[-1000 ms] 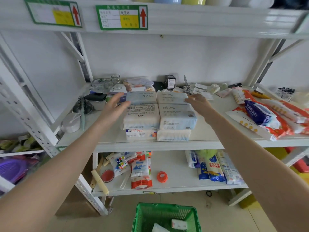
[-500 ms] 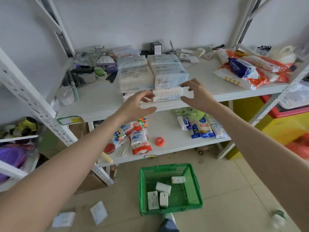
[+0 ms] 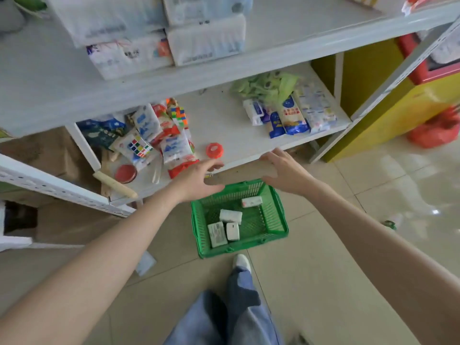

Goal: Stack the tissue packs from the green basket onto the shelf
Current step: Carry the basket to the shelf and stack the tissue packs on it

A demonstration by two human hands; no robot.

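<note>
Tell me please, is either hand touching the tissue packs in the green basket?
Apart: the head view shows left hand and right hand above the basket's far rim, empty.

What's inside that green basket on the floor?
The green basket holds four small white tissue packs: three bunched near its middle and one apart by the far wall. Both hands hover above the far rim, covering a little of it.

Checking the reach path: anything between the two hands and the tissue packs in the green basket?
Head view: nothing solid. Left hand and right hand hover empty above the green basket's far rim; four tissue packs lie uncovered on its floor.
</note>
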